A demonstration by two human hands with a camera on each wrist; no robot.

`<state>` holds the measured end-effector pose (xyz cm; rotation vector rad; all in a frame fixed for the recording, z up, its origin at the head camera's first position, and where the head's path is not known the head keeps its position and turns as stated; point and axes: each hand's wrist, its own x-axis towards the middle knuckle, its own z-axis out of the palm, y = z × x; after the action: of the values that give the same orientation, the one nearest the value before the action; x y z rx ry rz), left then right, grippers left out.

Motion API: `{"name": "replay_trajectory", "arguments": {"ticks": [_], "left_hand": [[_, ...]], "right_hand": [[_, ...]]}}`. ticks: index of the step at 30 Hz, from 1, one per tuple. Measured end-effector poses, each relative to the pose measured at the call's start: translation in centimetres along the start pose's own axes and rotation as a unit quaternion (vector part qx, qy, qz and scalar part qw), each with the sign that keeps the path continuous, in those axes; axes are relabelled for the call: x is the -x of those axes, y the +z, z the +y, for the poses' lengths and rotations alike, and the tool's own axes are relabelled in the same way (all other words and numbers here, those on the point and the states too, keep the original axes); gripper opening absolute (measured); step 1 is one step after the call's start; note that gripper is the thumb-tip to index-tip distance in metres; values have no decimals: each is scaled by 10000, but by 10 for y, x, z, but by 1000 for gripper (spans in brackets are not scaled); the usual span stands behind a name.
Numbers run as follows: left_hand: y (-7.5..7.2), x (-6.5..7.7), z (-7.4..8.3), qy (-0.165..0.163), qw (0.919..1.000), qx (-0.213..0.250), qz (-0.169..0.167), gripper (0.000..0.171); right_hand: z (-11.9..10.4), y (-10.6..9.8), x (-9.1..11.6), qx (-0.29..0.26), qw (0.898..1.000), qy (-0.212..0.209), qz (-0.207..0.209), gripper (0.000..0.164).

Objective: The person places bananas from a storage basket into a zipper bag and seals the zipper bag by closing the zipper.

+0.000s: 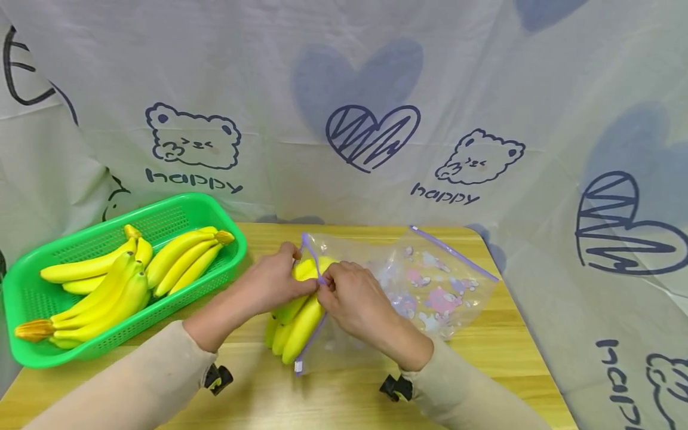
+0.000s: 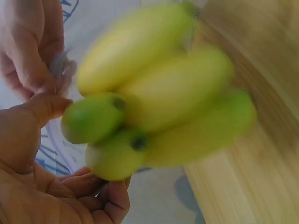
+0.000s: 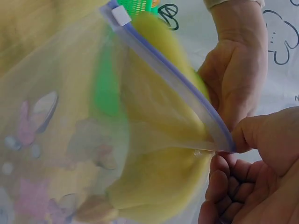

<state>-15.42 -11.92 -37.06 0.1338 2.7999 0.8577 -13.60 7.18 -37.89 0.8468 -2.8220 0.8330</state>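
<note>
A bunch of yellow bananas with greenish tips lies partly inside a clear zip bag with a purple edge; its brown stem end shows through the plastic. My left hand holds the bunch near the tips, its thumb by the bag's mouth and its fingers curled below in the left wrist view. My right hand pinches the purple edge between thumb and fingers. A white slider sits at one end of that edge.
On the left stands a green plastic basket with several banana bunches in it. Another clear bag with pink and purple prints lies to the right on the wooden table. A patterned cloth hangs behind.
</note>
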Motion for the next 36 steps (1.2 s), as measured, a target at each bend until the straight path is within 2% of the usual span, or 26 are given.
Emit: {"name": "replay_trajectory", "arguments": {"ticks": [2,5,10,13,17,19,22,26,30,33,36], "left_hand": [[3,0,0,11,9999,101,20,76],[5,-2,-3,-156,9995,182,211,82],[7,-8,-14,-603,9965,384,432,82],[13,-11,-19,-608,9963,474,371,80],[19,-14,-19,-287,9988,387,98,56],[20,-14,-17,-134,9994,310,-69,51],[20,-13,-15,-5,9991,282,-322,44],[23,-12,-20,98,9972,479,-574,20],[24,-10,-29,60,9933,879,-753,27],[21,-8,-38,44,9939,696,-859,32],[18,-4,-46,53,9933,410,-1078,26]], "right_hand": [[0,0,0,-24,10000,67,-37,11],[-1,1,2,-254,9987,263,-368,11],[-3,2,5,-884,9899,528,-974,12],[-2,2,5,-1259,9845,636,-1046,16],[0,1,3,-1573,9800,755,-960,19],[0,0,2,-1703,9782,820,-859,20],[0,-2,2,-1917,9746,944,-674,18],[2,-7,2,-2040,9723,1045,-455,17],[3,-12,2,-2037,9724,1106,-279,19],[4,-15,3,-2119,9703,1143,-240,19],[6,-18,4,-2210,9679,1177,-224,20]]}}
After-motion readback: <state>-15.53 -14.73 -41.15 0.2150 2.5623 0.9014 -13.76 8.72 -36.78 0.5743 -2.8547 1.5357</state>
